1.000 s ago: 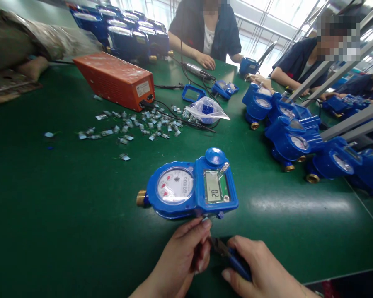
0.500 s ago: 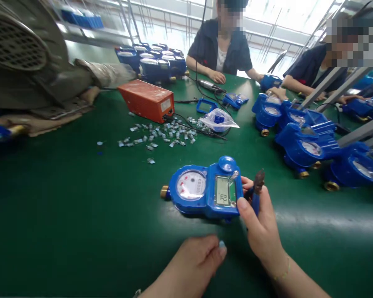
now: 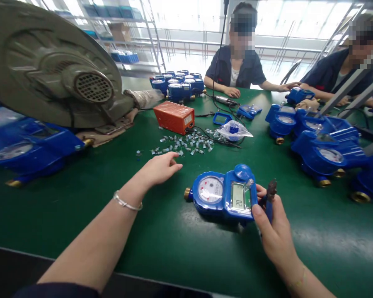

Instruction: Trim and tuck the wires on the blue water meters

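Observation:
On the table lies a blue water meter [image 3: 209, 190] with a round dial, a lit display and its small round lid raised. Its brass end points left. My right hand [image 3: 275, 231] grips the meter's right end between thumb and fingers. The same hand also holds a pair of pliers [image 3: 270, 203], jaws up, its handles partly hidden by the palm. My left hand [image 3: 161, 167] stretches over the table at the near edge of a pile of small pale wire seals [image 3: 189, 142]. Its thumb and forefinger are apart, and no object shows between them.
An orange box [image 3: 174, 117] with cables stands behind the seals, beside a clear plastic bag [image 3: 236, 130]. A big green-grey blower [image 3: 59, 70] fills the left. More blue meters [image 3: 328, 155] line the right side. Two people sit across the table.
My left hand has moved from in front of the meter, forward and left to the seals. The view has swung left and shows more of the blower. My right hand keeps its hold.

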Motion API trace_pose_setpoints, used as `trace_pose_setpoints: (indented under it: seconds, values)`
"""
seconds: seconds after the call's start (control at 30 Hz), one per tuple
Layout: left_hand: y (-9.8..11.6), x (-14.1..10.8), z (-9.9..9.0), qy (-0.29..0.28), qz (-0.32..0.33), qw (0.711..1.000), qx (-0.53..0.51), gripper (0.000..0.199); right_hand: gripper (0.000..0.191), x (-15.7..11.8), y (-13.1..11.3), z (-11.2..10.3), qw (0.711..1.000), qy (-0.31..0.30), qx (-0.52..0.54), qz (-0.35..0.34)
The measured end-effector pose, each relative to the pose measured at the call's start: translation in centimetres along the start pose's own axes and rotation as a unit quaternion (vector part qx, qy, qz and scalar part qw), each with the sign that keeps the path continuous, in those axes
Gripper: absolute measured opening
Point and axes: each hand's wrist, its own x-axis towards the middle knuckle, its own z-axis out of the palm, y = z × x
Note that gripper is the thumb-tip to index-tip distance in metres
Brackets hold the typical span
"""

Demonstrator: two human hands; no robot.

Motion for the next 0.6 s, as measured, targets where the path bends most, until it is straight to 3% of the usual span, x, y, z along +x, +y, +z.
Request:
trace_pose_setpoints:
  seconds: [0.1,0.2,0.27,0.37,0.47,0.6]
  values:
    - [1.6,-0.1,0.1,0.033,0.006,0.999,0.032,0.036,0.042,-0.1,0.3,0.1,1.000,-0.007,0.020,0.000]
    - [4.1,-4.4,1.4,0.111,0.038,0.993,-0.013,0.034,0.045,-0.1,0.4,0.3,0.998,-0.017,0.056,0.010]
    - [6.0,-7.9,3.3,0.159,0.068,0.979,-0.108,0.036,0.045,0.1,0.3,0.6,0.996,-0.012,0.086,0.009]
    - [8.4,-11.5,7.1,0.191,0.094,0.970,-0.115,0.054,0.044,0.7,-0.2,1.0,0.992,-0.007,0.124,-0.006]
    - [9.8,-11.4,9.9,0.206,0.116,0.967,-0.091,0.058,0.042,0.7,-0.6,1.0,0.988,-0.018,0.153,-0.022]
    - [8.8,-8.1,9.8,0.203,0.171,0.952,-0.155,0.042,0.040,-1.6,-0.2,1.0,0.988,0.000,0.154,-0.032]
